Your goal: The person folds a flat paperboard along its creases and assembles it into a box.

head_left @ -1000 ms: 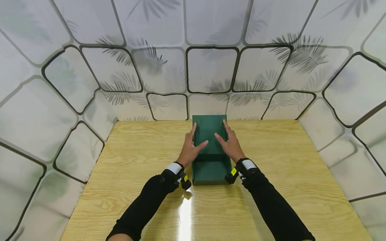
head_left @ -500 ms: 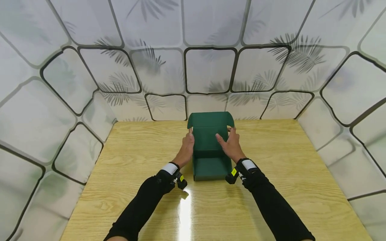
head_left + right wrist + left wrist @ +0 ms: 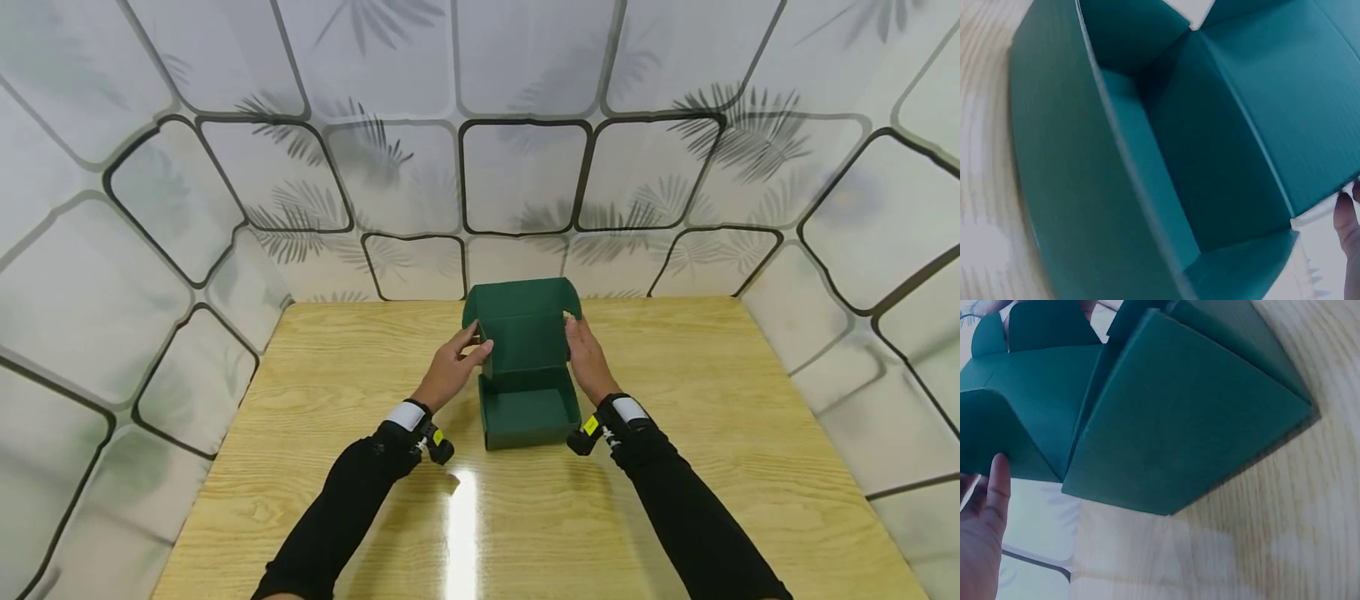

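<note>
A dark green cardboard box (image 3: 531,415) stands on the table with its lid (image 3: 521,343) raised at the back. Its interior (image 3: 1210,156) shows nothing inside in the right wrist view. At the lid's left edge my left hand (image 3: 448,367) pinches the side flap (image 3: 997,431), thumb on its face and fingers behind. My right hand (image 3: 590,364) holds the lid's right edge by the fingertips (image 3: 1345,215), partly cut off in the right wrist view. Along the lid's top, the front flap (image 3: 522,297) stands up with rounded side tabs.
A light wood-grain table (image 3: 360,367) bears the box near its far edge. Behind and at both sides rises a pale curtain (image 3: 405,175) with dark outlined shapes and leaf prints.
The lid's front flap has unfolded upward. My left hand first went behind the lid's edge, then swung its side flap forward. My right thumb has moved off the lid's face to its edge.
</note>
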`<move>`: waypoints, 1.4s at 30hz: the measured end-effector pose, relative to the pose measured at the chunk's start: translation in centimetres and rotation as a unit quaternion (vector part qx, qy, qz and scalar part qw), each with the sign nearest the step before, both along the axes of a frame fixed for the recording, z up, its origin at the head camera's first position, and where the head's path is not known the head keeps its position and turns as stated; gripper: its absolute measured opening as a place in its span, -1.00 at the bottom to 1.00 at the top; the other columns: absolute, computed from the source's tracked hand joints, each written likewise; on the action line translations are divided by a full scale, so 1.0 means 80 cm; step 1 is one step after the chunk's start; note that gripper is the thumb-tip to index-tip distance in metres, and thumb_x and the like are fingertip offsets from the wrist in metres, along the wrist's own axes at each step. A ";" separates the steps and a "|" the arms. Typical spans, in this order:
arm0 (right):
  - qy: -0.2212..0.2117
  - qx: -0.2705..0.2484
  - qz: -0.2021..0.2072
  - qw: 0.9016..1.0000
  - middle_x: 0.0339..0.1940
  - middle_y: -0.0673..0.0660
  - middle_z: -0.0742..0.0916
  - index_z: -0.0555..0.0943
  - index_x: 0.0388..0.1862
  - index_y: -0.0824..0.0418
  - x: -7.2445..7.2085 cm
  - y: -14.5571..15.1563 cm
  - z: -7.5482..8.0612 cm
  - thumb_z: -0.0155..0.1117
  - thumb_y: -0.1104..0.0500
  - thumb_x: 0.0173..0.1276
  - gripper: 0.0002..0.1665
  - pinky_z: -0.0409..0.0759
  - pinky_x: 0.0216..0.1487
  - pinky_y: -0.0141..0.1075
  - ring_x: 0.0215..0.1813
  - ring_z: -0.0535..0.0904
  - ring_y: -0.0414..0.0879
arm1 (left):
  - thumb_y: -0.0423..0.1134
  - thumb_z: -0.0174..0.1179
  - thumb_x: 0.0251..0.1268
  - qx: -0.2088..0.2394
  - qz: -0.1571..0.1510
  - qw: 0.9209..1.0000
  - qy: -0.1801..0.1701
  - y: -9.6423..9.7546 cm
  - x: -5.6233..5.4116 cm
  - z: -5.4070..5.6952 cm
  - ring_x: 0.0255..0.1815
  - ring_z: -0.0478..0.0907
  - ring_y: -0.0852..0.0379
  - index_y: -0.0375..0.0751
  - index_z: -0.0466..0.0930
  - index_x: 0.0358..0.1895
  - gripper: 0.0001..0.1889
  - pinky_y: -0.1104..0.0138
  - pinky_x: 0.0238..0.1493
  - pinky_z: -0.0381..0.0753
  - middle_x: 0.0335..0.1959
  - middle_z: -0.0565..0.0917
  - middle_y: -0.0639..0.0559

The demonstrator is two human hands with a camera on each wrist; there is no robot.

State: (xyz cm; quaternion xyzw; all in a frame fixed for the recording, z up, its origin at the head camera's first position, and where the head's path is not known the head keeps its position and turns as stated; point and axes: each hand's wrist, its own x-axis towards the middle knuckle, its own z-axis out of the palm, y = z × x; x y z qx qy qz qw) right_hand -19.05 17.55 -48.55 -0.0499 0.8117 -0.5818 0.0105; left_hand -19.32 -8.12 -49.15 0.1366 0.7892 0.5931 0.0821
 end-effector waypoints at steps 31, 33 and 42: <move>0.061 0.187 0.078 0.977 0.37 0.31 0.40 0.40 0.47 0.09 0.014 0.020 -0.042 0.53 0.06 0.27 -0.17 0.49 0.14 0.15 0.19 0.42 0.24 | -0.90 -0.16 0.02 -0.172 -0.104 0.960 0.194 -0.046 -0.012 -0.048 0.50 0.25 -0.29 -0.17 0.32 0.52 -0.07 -0.05 0.10 0.60 0.54 0.20 -0.29; 0.046 0.196 0.083 0.976 0.37 0.31 0.37 0.37 0.48 0.08 0.015 0.019 -0.045 0.56 0.03 0.22 -0.11 0.50 0.16 0.15 0.19 0.43 0.25 | -0.89 -0.14 0.04 -0.200 -0.115 0.956 0.182 -0.048 -0.011 -0.049 0.48 0.26 -0.30 -0.14 0.28 0.55 -0.06 0.10 -0.12 0.61 0.56 0.16 -0.30; -0.001 0.252 0.127 0.959 0.49 0.36 0.23 0.17 0.59 0.08 0.020 0.016 -0.052 0.57 -0.25 0.10 0.20 0.35 0.35 0.26 0.47 0.28 0.37 | -0.77 -0.13 0.26 -0.235 -0.106 0.947 0.193 -0.045 -0.004 -0.051 0.43 0.32 -0.34 -0.24 0.33 0.51 -0.27 0.10 -0.13 0.48 0.46 0.29 -0.39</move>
